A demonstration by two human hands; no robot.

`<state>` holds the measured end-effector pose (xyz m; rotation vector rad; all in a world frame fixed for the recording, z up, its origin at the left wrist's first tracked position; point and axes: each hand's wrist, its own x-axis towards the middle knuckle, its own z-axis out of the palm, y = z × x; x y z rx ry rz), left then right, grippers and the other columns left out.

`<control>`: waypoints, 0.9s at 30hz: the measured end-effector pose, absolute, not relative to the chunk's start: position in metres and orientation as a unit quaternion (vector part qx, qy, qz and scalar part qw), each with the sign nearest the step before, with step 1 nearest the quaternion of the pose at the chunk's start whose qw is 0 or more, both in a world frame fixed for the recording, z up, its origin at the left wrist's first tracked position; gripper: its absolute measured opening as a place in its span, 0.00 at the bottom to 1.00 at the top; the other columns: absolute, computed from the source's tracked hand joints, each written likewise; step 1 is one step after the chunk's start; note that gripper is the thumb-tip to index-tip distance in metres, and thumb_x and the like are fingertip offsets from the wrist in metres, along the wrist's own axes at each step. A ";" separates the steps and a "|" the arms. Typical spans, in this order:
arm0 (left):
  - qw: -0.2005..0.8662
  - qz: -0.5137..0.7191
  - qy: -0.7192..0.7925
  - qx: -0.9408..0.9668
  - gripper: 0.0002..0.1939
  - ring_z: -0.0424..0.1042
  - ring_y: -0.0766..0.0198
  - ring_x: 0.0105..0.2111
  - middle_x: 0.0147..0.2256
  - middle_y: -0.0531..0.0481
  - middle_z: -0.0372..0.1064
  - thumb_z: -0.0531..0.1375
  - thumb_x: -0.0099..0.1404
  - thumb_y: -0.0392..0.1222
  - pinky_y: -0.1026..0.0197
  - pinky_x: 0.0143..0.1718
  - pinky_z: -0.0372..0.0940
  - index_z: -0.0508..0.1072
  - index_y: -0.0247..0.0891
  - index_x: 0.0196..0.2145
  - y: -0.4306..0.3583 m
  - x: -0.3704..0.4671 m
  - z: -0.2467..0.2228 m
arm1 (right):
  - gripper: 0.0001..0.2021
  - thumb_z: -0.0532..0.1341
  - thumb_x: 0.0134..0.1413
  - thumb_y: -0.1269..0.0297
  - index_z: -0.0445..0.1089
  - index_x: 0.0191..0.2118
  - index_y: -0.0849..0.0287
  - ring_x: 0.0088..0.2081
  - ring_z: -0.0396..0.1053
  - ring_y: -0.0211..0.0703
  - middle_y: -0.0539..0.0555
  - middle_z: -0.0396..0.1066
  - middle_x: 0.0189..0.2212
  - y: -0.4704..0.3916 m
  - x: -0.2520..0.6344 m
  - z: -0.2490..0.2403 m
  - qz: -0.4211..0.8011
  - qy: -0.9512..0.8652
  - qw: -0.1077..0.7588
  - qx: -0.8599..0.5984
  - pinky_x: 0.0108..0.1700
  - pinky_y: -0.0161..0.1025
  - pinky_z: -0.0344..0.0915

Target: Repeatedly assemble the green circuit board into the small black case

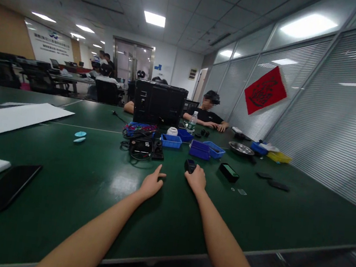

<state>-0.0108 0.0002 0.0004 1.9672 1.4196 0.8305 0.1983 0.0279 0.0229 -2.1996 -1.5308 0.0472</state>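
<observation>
My right hand (196, 178) is closed around a small black device (189, 166) on the green table (166, 220). My left hand (152, 184) is over the table to its left, with the index finger stretched out, the thumb apart and nothing in it. Beyond my left hand lies a black box-like device with cables (141, 146). Right of my right hand sits an open black box with a green inside (229, 172). Blue baskets (170, 141) and a white ball (172, 131) are farther back.
A black monitor (160, 102) and a bottle (192, 122) stand at the back. A person (209, 111) sits across the table. Metal bowl (241, 149) and yellow basket (279, 157) are at right; a white board (11, 119) and black panel (1, 190) at left.
</observation>
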 end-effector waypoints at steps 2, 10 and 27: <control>0.291 0.314 0.527 0.734 0.37 0.65 0.64 0.47 0.48 0.53 0.67 0.51 0.55 0.34 0.64 0.48 0.57 0.41 0.39 0.61 0.000 -0.012 0.001 | 0.25 0.55 0.47 0.56 0.59 0.50 0.65 0.46 0.62 0.52 0.64 0.63 0.43 0.030 0.214 0.024 0.001 -0.541 0.229 -0.809 0.43 0.43 0.60; 0.294 0.319 0.516 0.739 0.35 0.67 0.64 0.43 0.47 0.53 0.68 0.51 0.55 0.36 0.63 0.45 0.59 0.45 0.40 0.60 0.000 -0.013 -0.001 | 0.24 0.55 0.46 0.54 0.61 0.47 0.65 0.45 0.62 0.53 0.63 0.63 0.42 0.033 0.227 0.021 -0.002 -0.534 0.227 -0.814 0.41 0.42 0.61; 0.296 0.314 0.507 0.746 0.32 0.68 0.64 0.43 0.46 0.52 0.68 0.52 0.56 0.37 0.63 0.45 0.59 0.49 0.40 0.58 -0.005 -0.013 0.006 | 0.25 0.55 0.46 0.55 0.60 0.49 0.64 0.47 0.59 0.56 0.65 0.62 0.44 0.028 0.236 0.032 -0.026 -0.479 0.308 -0.822 0.43 0.46 0.60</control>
